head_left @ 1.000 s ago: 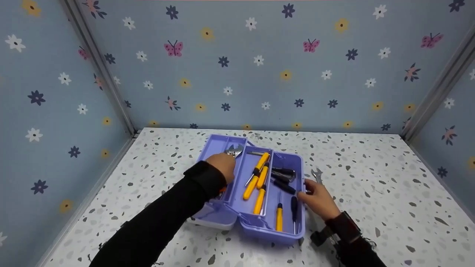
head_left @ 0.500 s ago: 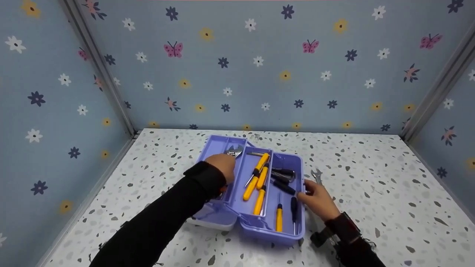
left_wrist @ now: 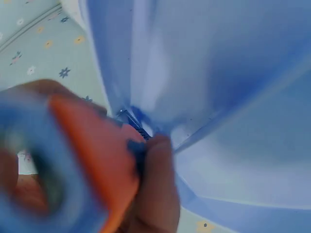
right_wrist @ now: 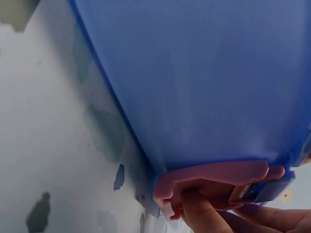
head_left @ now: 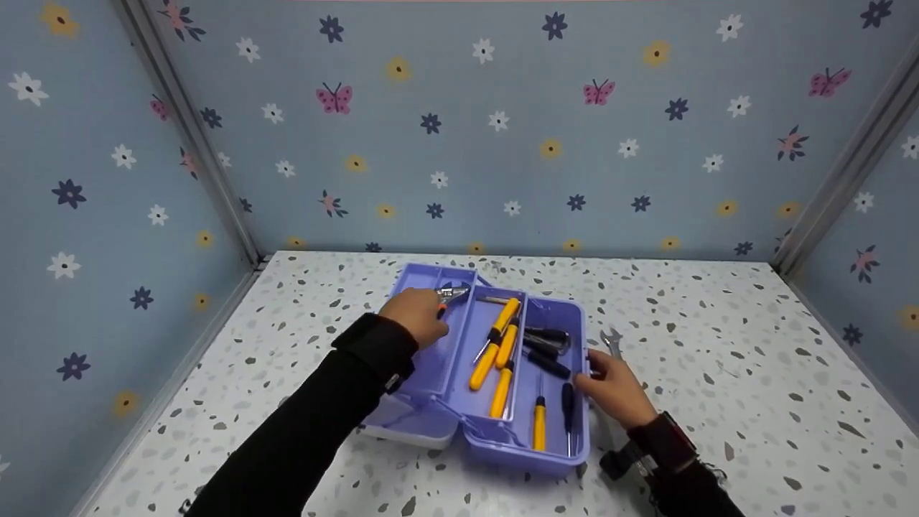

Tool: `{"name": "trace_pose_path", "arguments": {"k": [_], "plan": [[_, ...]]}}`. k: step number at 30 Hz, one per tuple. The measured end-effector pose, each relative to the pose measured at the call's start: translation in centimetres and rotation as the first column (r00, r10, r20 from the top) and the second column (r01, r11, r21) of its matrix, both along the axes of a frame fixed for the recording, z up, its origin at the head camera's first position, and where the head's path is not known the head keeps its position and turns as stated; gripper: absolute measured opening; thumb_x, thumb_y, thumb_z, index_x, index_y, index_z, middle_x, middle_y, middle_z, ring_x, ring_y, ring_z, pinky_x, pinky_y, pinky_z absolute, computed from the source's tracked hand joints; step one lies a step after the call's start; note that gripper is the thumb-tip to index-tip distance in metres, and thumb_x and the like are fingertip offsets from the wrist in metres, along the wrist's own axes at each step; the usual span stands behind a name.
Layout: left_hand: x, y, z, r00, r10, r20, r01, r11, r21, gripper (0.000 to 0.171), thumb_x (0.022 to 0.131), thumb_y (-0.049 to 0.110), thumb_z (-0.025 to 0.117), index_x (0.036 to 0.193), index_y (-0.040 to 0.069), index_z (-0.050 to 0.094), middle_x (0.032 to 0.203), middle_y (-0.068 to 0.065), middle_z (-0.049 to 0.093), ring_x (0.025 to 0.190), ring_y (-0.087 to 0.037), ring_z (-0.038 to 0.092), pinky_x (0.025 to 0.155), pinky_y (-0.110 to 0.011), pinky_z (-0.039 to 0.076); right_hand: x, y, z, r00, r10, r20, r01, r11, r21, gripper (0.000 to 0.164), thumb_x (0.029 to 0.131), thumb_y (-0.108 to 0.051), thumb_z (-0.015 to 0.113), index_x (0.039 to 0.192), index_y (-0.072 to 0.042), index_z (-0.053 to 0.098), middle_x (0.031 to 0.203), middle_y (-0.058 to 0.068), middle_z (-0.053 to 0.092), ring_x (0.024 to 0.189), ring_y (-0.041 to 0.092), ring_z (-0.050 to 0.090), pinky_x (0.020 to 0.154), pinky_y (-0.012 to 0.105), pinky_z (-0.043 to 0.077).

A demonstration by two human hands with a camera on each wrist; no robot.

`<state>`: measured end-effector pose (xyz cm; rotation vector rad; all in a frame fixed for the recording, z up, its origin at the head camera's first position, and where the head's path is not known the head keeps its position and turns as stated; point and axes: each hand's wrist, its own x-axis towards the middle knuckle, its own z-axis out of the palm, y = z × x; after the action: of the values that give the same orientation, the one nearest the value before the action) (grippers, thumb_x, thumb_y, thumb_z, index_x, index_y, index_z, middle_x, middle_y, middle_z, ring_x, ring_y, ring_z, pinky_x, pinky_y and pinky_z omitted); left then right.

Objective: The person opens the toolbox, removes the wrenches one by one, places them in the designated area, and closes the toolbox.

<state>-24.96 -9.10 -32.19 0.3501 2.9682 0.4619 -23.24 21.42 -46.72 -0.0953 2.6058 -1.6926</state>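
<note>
My left hand (head_left: 413,314) grips an adjustable wrench (head_left: 452,293) over the left tray of an open purple toolbox (head_left: 528,465). The metal head points toward the far right corner of that tray. In the left wrist view the wrench's orange and blue handle (left_wrist: 99,160) fills the near part, blurred, with a hole at its end. At the box's right side, my right hand (head_left: 617,388) holds the wall. The right wrist view shows one finger tucked against a pink latch (right_wrist: 214,175), with other fingers beyond it.
Yellow-handled screwdrivers (head_left: 501,388) lie in the middle tray. Tools with black handles (head_left: 549,361) and one more yellow screwdriver (head_left: 540,424) are in the deep right section. An open-ended wrench (head_left: 612,340) lies on the speckled table (head_left: 718,388). Flowered panels (head_left: 517,165) stand behind and at both sides.
My left hand has shifted left and slightly away from me, turning the wrench so its orange part shows beside the fingers. The right hand stays at the box's side.
</note>
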Motion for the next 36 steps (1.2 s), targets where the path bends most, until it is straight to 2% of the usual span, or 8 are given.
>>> {"name": "trace_pose_path", "arguments": {"k": [6, 12, 19, 24, 27, 30, 33, 36], "plan": [[0.0, -0.1, 0.4, 0.997, 0.071, 0.018, -0.072, 0.997, 0.039, 0.021, 0.089, 0.011, 0.058, 0.071, 0.011, 0.049, 0.073, -0.003, 0.049, 0.064, -0.019, 0.044, 0.059, -0.027, 0.034, 0.1, 0.0, 0.1, 1.0, -0.006, 0.002, 0.006, 1.0, 0.015, 0.055, 0.084, -0.005, 0.064, 0.136, 0.007, 0.052, 0.121, 0.025, 0.065, 0.098, 0.021, 0.066, 0.08, 0.021, 0.052], [0.1, -0.4, 0.5, 0.993, 0.108, 0.039, -0.111, 0.992, 0.066, 0.016, 0.091, 0.013, 0.057, 0.076, 0.01, 0.051, 0.074, -0.003, 0.048, 0.063, -0.018, 0.043, 0.058, -0.026, 0.033, 0.1, 0.0, 0.1, 1.0, 0.0, -0.003, 0.0, 1.0, 0.03, 0.053, 0.084, -0.006, 0.064, 0.134, 0.006, 0.053, 0.12, 0.024, 0.066, 0.099, 0.021, 0.065, 0.081, 0.022, 0.052], [0.3, -1.3, 0.5, 0.993, 0.116, 0.012, -0.116, 0.977, 0.178, 0.018, 0.092, 0.011, 0.054, 0.075, 0.007, 0.055, 0.067, -0.001, 0.041, 0.058, -0.017, 0.04, 0.054, -0.024, 0.031, 0.6, -0.1, 0.5, 1.0, -0.007, -0.002, 0.007, 1.0, -0.005, 0.053, 0.086, -0.004, 0.063, 0.135, 0.009, 0.051, 0.122, 0.027, 0.064, 0.102, 0.026, 0.066, 0.078, 0.018, 0.051], [0.6, -1.8, 0.2, 0.991, 0.136, 0.017, -0.135, 0.949, 0.284, 0.019, 0.094, 0.011, 0.053, 0.081, 0.003, 0.063, 0.067, -0.002, 0.045, 0.057, -0.015, 0.041, 0.052, -0.023, 0.032, 0.5, 0.0, 0.4, 1.0, 0.002, 0.009, -0.002, 1.0, -0.021, 0.053, 0.087, -0.005, 0.064, 0.136, 0.009, 0.051, 0.122, 0.027, 0.064, 0.099, 0.021, 0.066, 0.077, 0.019, 0.053], [0.9, -1.9, 0.0, 0.989, 0.144, -0.021, -0.128, 0.931, 0.342, 0.02, 0.095, 0.011, 0.052, 0.08, 0.004, 0.061, 0.067, -0.001, 0.044, 0.055, -0.014, 0.041, 0.051, -0.023, 0.032, 0.3, 0.1, 0.1, 1.0, 0.008, 0.011, -0.008, 0.999, -0.038, 0.052, 0.087, -0.006, 0.065, 0.135, 0.009, 0.051, 0.12, 0.026, 0.065, 0.094, 0.016, 0.065, 0.075, 0.02, 0.054], [1.3, -1.8, -0.2, 0.986, 0.135, -0.092, -0.089, 0.916, 0.391, 0.019, 0.096, 0.01, 0.052, 0.079, 0.006, 0.058, 0.065, 0.0, 0.041, 0.054, -0.014, 0.04, 0.051, -0.023, 0.032, 0.3, 0.2, 0.3, 1.0, 0.001, 0.007, -0.001, 1.0, -0.022, 0.052, 0.087, -0.008, 0.066, 0.134, 0.008, 0.052, 0.119, 0.025, 0.065, 0.093, 0.016, 0.065, 0.075, 0.02, 0.054], [1.9, -1.6, -0.6, 0.98, 0.101, -0.173, -0.018, 0.904, 0.427, 0.015, 0.096, 0.007, 0.052, 0.084, 0.004, 0.061, 0.064, 0.0, 0.04, 0.052, -0.014, 0.039, 0.05, -0.024, 0.032, 0.4, 0.2, 0.5, 1.0, -0.011, -0.004, 0.011, 1.0, 0.003, 0.053, 0.088, -0.011, 0.067, 0.135, 0.008, 0.051, 0.124, 0.027, 0.062, 0.101, 0.025, 0.067, 0.082, 0.026, 0.055], [2.7, -1.2, -1.3, 0.962, 0.067, -0.265, 0.055, 0.901, 0.43, 0.014, 0.096, 0.006, 0.053, 0.1, 0.001, 0.065, 0.068, -0.004, 0.047, 0.057, -0.016, 0.042, 0.052, -0.025, 0.034, 0.6, 0.2, 0.9, 0.999, -0.034, -0.018, 0.034, 0.999, 0.005, 0.056, 0.09, -0.014, 0.066, 0.139, 0.006, 0.047, 0.133, 0.029, 0.056, 0.117, 0.037, 0.062, 0.096, 0.037, 0.053]]}}
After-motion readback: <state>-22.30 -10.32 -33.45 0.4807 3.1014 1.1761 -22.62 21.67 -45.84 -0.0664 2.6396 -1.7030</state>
